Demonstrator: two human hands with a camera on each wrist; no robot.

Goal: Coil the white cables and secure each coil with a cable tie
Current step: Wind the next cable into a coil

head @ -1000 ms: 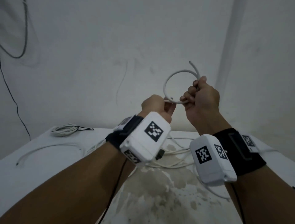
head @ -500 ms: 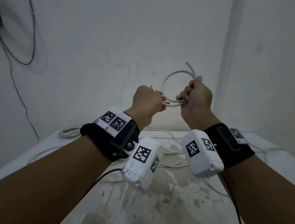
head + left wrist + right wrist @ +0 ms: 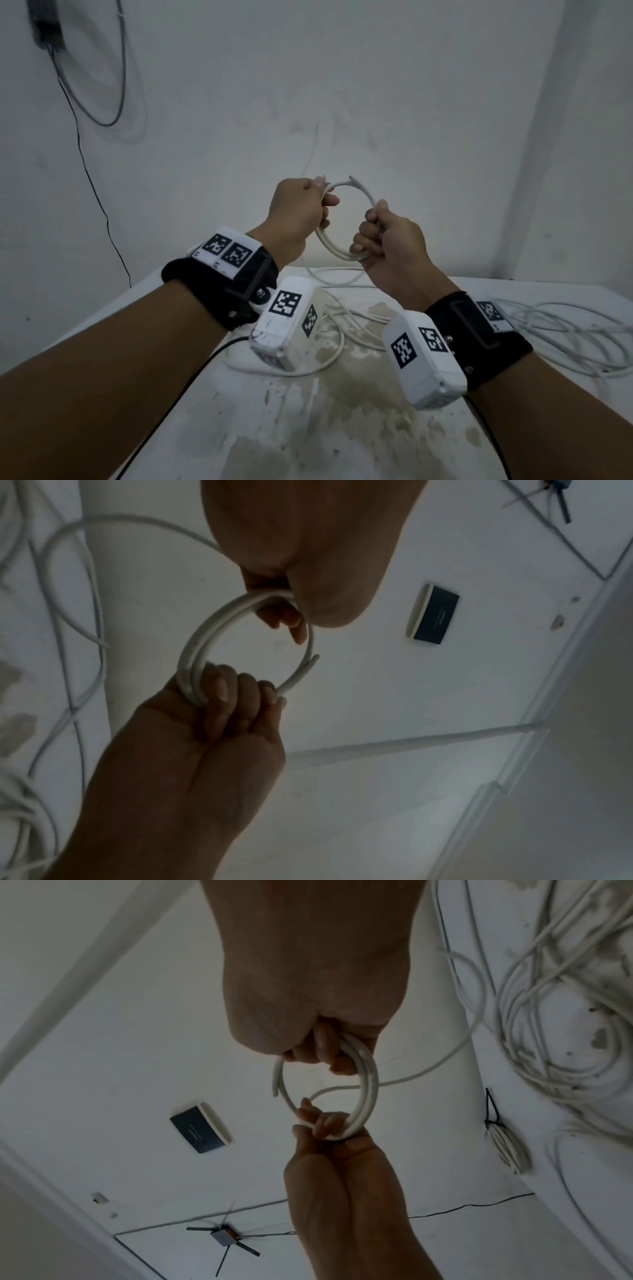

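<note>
Both hands are curled around the white cable coil (image 3: 342,222) up above the table (image 3: 308,428), left hand (image 3: 298,212) and right hand (image 3: 383,246) on opposite sides, and it looks light but springy, so I'd grip where the loops overlap.

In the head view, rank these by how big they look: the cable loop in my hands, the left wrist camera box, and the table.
1. Table
2. Left wrist camera box, nearer the camera, so unsure
3. Cable loop

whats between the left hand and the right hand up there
Only the white cable coil spans the gap: the left hand grips its upper left, the right hand its lower right. Its open centre shows bare wall in the head view.
</note>
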